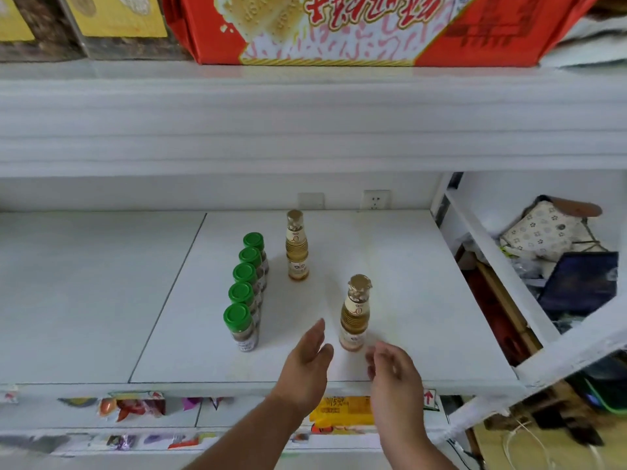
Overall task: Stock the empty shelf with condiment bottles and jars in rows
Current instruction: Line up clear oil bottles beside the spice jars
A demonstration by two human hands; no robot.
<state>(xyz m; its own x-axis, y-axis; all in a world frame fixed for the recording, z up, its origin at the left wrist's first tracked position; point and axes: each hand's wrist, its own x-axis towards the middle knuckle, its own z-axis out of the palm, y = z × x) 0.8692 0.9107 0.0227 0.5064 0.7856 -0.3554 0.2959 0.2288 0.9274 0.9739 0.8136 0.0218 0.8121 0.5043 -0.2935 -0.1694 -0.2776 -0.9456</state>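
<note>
Near bottle (354,313) upright on shelf (424,300), between both hands, neither touching.

Left hand (307,361) flat and spread just left of base; right hand (393,371) loosely curled, empty, just right. Best slid straight back behind neck-heavy far bottle (297,245), base pushed low to avoid tipping, parallel to jars (246,286). Glassy amber bodies, ribbed waists, crinkled gold foil caps. Five jars, green ridged lids, brown contents. Smooth white shelf.

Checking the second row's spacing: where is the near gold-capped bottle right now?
In the head view, the near gold-capped bottle stands upright on the shelf, right of the green-lidded jars, just beyond the hands, in front of the far bottle.
</note>
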